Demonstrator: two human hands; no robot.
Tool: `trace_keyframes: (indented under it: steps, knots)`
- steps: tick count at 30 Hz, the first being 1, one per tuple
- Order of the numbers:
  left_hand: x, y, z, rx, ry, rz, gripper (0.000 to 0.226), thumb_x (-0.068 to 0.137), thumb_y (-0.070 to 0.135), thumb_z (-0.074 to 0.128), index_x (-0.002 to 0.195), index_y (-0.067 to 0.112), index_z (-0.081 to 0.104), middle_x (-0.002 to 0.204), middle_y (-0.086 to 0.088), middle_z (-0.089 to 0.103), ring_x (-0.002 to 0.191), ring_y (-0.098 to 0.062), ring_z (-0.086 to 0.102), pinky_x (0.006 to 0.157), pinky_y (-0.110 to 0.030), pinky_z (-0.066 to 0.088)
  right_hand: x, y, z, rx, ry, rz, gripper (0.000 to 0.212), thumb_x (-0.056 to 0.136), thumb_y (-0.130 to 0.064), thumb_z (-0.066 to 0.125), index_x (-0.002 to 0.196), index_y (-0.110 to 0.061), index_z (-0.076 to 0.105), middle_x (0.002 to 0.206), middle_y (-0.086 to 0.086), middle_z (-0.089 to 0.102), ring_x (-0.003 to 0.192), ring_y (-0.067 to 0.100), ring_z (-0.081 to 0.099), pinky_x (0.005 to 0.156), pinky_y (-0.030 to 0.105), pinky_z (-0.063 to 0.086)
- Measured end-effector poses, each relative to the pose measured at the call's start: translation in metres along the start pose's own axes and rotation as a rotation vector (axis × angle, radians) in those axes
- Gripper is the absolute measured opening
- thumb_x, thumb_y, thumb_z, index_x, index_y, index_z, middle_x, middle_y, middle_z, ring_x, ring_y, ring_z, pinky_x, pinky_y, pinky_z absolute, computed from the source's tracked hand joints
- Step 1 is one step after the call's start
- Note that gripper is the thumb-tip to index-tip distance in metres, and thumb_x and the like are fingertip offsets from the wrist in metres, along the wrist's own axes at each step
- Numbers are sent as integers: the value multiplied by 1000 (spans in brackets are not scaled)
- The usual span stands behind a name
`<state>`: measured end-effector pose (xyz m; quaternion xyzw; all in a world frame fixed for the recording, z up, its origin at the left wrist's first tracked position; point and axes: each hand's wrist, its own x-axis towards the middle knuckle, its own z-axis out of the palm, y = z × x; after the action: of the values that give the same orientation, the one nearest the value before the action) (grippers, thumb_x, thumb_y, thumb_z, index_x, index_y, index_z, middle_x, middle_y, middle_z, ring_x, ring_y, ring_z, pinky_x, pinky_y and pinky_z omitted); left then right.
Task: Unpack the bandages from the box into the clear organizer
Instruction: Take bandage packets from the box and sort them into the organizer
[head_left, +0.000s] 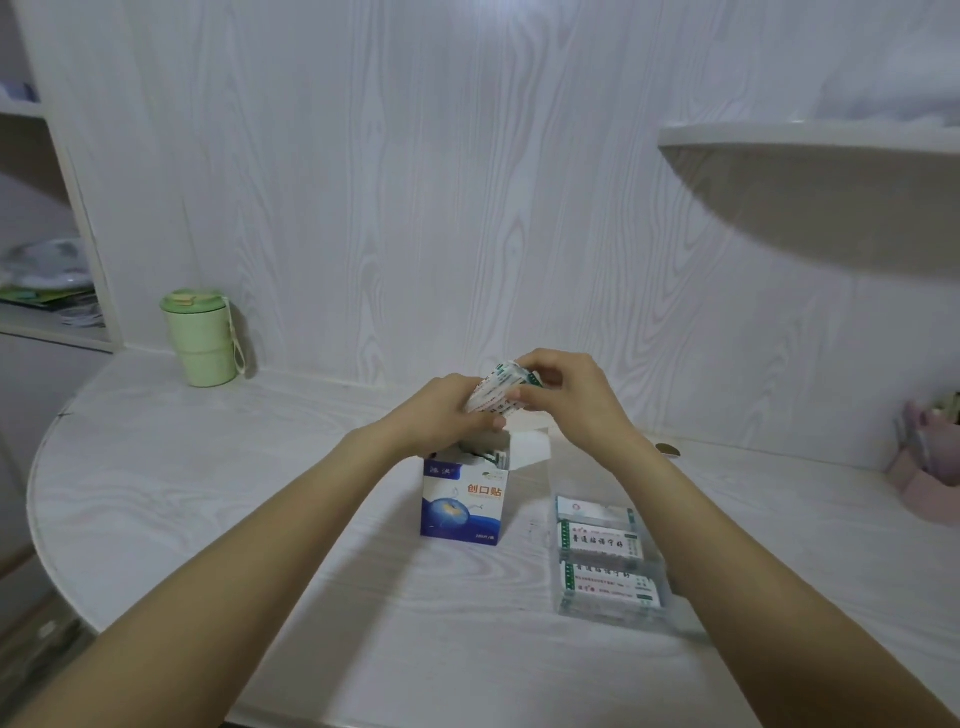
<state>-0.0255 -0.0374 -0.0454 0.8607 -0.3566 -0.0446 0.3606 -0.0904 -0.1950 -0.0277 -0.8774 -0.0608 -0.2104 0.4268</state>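
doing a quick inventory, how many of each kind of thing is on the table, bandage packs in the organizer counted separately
bandage box: 1
clear organizer: 1
bandage packs in the organizer: 3
bandage bundle held by both hands: 1
green lidded cup: 1
pink holder: 1
total: 8

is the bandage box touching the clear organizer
Apart. The head view shows a strip of bare table between the bandage box and the clear organizer to its right.

On the table (260, 519) the box (462, 501) stands near the middle, flaps open, with the organizer (608, 564) just to its right. Above the box, both hands, left hand (447, 415) and right hand (566, 395), hold a stack of bandages (498, 395). A lidded cup (200, 338) stands far left by the wall; a shelf (810, 137) juts out upper right.
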Motion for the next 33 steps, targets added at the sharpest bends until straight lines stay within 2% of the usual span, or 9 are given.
trace_keyframes:
  steps: [5, 8, 11, 15, 18, 23, 25, 29, 33]
  knots:
    - [1, 16, -4, -8, 22, 99, 8, 91, 23, 60, 99, 23, 58, 85, 5, 67, 76, -4, 62, 72, -19, 46, -8, -5, -11, 271, 68, 52, 17, 84, 0, 66, 90, -15, 70, 88, 5, 72, 86, 20, 68, 78, 27, 58]
    - [1, 29, -4, -77, 35, 139, 9, 89, 23, 63, 95, 20, 57, 82, 1, 69, 72, -11, 66, 72, -21, 51, -13, -10, -20, 327, 124, 65, 14, 84, -1, 66, 90, -13, 72, 85, 3, 72, 82, 15, 68, 77, 25, 57]
    - [-4, 42, 0, -222, 56, 156, 9, 89, 28, 63, 93, 21, 59, 78, -1, 69, 60, -16, 62, 61, -26, 54, -19, -11, -28, 412, 167, 104, 14, 83, 1, 67, 88, -12, 71, 88, 7, 72, 83, 17, 68, 76, 25, 57]
    - [-14, 56, 13, -496, 43, 121, 19, 95, 34, 50, 93, 19, 61, 76, -6, 71, 50, -15, 52, 51, -26, 48, -32, -9, -40, 555, 200, 166, 21, 81, 6, 67, 91, -13, 68, 83, 8, 73, 77, 19, 71, 71, 23, 57]
    - [-20, 61, 26, -649, 30, 35, 24, 97, 33, 47, 96, 16, 63, 77, -7, 71, 46, -11, 50, 47, -22, 46, -44, -5, -47, 569, 167, 194, 26, 83, 10, 62, 95, -13, 66, 80, 4, 74, 77, 16, 72, 69, 19, 55]
    - [-20, 70, 48, -805, 70, -86, 21, 95, 31, 53, 101, 14, 63, 74, -3, 71, 50, -10, 56, 51, -22, 52, -61, 9, -58, 515, 183, 262, 29, 84, 13, 59, 106, -6, 65, 98, 13, 71, 86, 20, 70, 72, 19, 56]
    - [-18, 74, 56, -805, 100, -110, 20, 94, 30, 55, 102, 13, 63, 77, -3, 68, 53, -10, 58, 52, -22, 53, -69, 20, -66, 501, 219, 310, 26, 84, 12, 59, 103, -5, 66, 100, 14, 70, 88, 20, 69, 72, 19, 57]
    - [-14, 86, 74, -730, 142, -72, 7, 93, 26, 56, 90, 21, 61, 76, -2, 67, 50, -8, 57, 51, -21, 54, -85, 45, -81, 489, 270, 359, 20, 82, 12, 62, 88, -6, 69, 89, 12, 69, 81, 16, 69, 69, 16, 55]
    - [-7, 92, 87, -758, 210, -76, 10, 95, 23, 54, 101, 16, 57, 78, -4, 70, 43, -5, 54, 51, -23, 55, -93, 73, -98, 427, 401, 426, 21, 82, 12, 62, 74, -6, 69, 85, 15, 67, 82, 20, 66, 65, 14, 55]
